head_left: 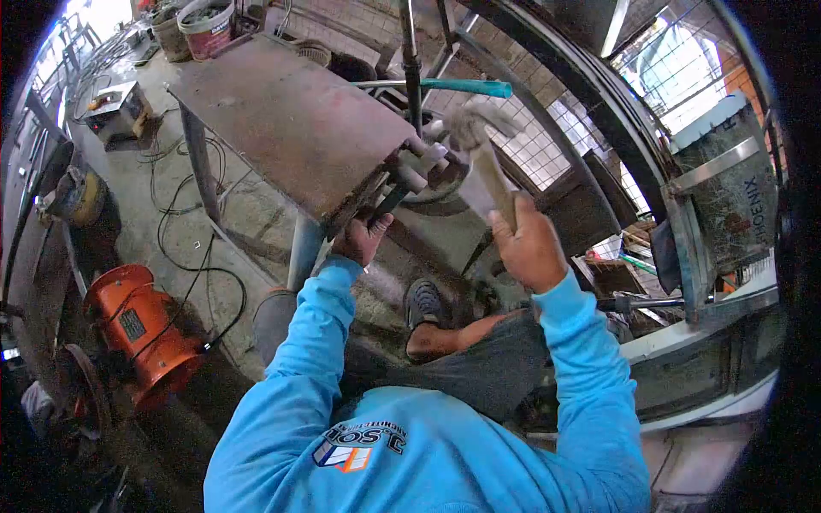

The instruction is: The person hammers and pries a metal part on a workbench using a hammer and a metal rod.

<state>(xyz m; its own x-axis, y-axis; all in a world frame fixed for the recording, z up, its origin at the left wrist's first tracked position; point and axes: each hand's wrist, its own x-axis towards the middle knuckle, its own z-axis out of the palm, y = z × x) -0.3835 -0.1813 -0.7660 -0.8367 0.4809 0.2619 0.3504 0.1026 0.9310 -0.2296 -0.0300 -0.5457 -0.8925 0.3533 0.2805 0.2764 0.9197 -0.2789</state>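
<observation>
My right hand (532, 248) is wrapped around the wooden handle of a hammer (494, 175). The hammer's head is smeared by motion and stands up near the end of a rusty metal-topped table (291, 120). At the table's near corner, my left hand (363, 239) is closed around the lower end of a dark metal bar (393, 198), with the thumb showing; the other fingers are partly hidden. The bar reaches up to a stubby metal piece (412, 173) at the table's end, left of and below the hammer head.
An orange cylindrical blower (137, 329) lies on the floor at left, with black cables around it. Behind it is a metal-cased box (118, 111). Buckets (205, 30) stand at the back. A teal pipe (466, 86) sticks out beyond the table; metal frames and mesh line the right.
</observation>
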